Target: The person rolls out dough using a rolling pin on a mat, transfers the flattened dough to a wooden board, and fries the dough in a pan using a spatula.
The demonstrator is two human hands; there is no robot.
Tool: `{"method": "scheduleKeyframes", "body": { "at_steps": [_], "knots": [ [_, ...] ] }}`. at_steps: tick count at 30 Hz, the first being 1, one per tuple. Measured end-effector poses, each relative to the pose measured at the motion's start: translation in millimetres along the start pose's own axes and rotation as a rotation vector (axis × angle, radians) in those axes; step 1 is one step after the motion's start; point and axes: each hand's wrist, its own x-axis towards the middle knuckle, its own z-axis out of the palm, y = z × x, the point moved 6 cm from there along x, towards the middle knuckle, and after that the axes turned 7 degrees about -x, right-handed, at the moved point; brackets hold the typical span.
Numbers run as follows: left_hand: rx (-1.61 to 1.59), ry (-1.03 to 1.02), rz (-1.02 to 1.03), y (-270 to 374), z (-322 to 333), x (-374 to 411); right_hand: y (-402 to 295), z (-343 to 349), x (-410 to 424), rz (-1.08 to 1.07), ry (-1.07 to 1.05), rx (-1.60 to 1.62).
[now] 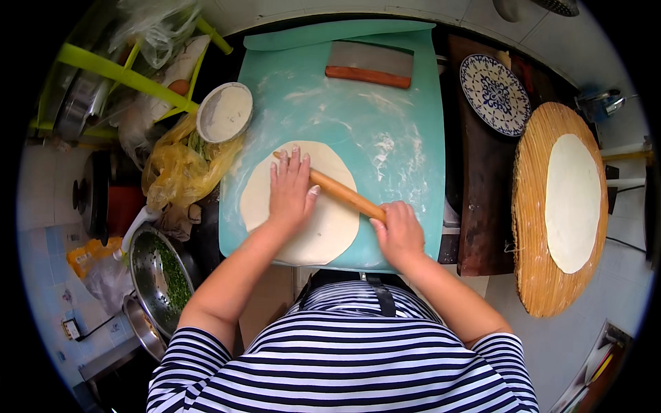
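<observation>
A round sheet of rolled dough (330,232) lies on a floured green mat in front of me. Slantwise over it runs a wooden rolling pin (348,193). My right hand (403,232) grips the pin's near right end, just beyond the dough's edge. Flat across the far part of the pin rests my left hand (290,193), fingers stretched out and slightly apart, not wrapped around it. The pin's far tip shows beyond these fingers. Flour whitens my fingertips. The green mat (330,116) bears scattered flour, and its far edge is curled up.
A dough scraper (369,64) lies at the mat's back. Left are a bowl of flour (225,113), a yellow plastic bag (178,165), a green rack (129,77) and a steel bowl of chopped greens (162,279). Right are a patterned plate (496,95) and a round straw mat (532,217) bearing another dough sheet (573,204).
</observation>
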Motion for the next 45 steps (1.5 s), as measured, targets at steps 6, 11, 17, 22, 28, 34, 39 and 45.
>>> {"method": "scheduleKeyframes", "body": {
  "at_steps": [6, 11, 17, 22, 28, 34, 39, 45],
  "knots": [
    [-0.032, -0.127, 0.164, -10.3, 24.9, 82.8, 7.1, -0.4, 27.9, -0.017, 0.132, -0.187],
    [-0.127, -0.091, 0.216, -12.0, 29.0, 143.6, 31.1, -10.6, 59.5, 0.102, -0.077, -0.134],
    [-0.227, 0.094, -0.146, -98.1, -19.4, 84.4, 48.4, -22.4, 75.6, 0.152, 0.186, -0.270],
    [-0.289, -0.089, -0.444, -127.2, -35.6, 41.4, -63.8, 8.4, 45.6, -0.567, 0.002, -0.071],
    [-0.385, -0.070, -0.370, -123.3, -41.9, 35.2, -124.6, 54.7, -19.6, -1.139, -0.234, -0.059],
    [-0.630, 0.033, -0.377, -134.2, -22.2, 13.0, -98.5, 45.4, -1.3, -1.278, -0.333, -0.163],
    [-0.614, 0.198, -0.712, -160.1, -34.1, -42.1, -58.0, 4.8, 53.5, -1.092, -0.214, -0.241],
    [-0.819, 0.267, -1.010, -117.5, -23.9, -135.3, -59.6, 13.6, 38.0, -0.758, -0.155, -0.076]
  ]
}}
